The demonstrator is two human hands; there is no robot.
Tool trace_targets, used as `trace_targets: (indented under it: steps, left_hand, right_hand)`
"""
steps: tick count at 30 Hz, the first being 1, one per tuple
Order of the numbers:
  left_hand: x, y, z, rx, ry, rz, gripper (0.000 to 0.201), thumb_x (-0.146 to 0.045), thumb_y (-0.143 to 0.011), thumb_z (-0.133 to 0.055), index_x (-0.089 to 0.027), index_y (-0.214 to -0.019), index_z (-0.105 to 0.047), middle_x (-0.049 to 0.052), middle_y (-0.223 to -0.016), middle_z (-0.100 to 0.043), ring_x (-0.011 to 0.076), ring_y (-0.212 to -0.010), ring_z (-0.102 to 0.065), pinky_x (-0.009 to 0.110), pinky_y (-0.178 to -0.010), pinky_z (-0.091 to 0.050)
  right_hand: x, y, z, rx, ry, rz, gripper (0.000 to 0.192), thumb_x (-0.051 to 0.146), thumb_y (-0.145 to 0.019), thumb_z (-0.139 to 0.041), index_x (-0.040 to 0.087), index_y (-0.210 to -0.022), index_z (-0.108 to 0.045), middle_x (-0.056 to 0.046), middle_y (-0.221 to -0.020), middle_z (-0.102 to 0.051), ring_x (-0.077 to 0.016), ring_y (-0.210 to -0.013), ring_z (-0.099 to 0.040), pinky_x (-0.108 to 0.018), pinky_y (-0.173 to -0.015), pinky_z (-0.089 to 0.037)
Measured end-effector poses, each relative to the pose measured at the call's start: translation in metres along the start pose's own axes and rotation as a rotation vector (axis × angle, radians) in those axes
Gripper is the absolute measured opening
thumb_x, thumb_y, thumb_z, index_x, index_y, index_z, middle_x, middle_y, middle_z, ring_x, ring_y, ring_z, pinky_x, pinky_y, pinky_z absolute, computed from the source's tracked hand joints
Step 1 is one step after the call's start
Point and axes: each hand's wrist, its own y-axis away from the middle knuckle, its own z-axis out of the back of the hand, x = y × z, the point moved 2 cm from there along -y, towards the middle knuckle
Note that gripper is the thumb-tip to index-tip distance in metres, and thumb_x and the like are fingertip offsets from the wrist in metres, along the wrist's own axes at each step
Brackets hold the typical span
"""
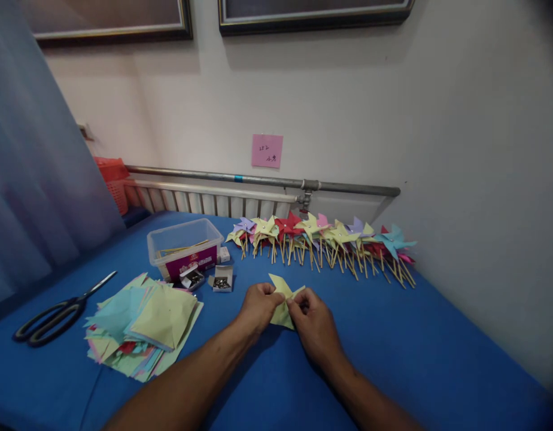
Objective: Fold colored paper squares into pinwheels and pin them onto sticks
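Over the blue tabletop, both hands pinch a pale yellow paper pinwheel (pixel 282 316) whose corners are folded toward its middle. My left hand (pixel 260 304) is closed on its left side, thumb near the centre. On the right side, my right hand (pixel 313 320) is closed with thumb and fingertips at the centre. The fingers cover part of the folds, and no stick shows on this pinwheel. Nearest to my left hand stands a small open box of metal pins (pixel 221 282). Another small box (pixel 192 279) of dark metal pieces lies beside it.
Finished pinwheels on sticks (pixel 310 230) lie in a row at the back. A clear plastic tub (pixel 187 239) holds thin sticks. Left are a pile of coloured paper squares (pixel 164 317) and black-handled scissors (pixel 63 314). Behind the table run a pipe (pixel 357 188) and a radiator (pixel 204 194).
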Motion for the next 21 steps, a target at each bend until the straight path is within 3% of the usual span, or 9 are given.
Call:
trace_targets:
  steps: [21]
  left_hand:
    - [0.0044, -0.0030, 0.0038, 0.061, -0.057, -0.013, 0.018, -0.027, -0.061, -0.067, -0.018, -0.060, -0.051, -0.005, -0.050, -0.048, 0.0076, -0.043, -0.038, 0.021, -0.043, -0.029]
  right_hand:
    - [-0.0078, -0.0064, 0.0006, 0.096, -0.153, -0.059, 0.026, 0.046, -0.081, -0.060, 0.023, -0.072, -0.052, 0.004, -0.057, -0.052, -0.0140, -0.053, -0.045, -0.024, -0.050, -0.034]
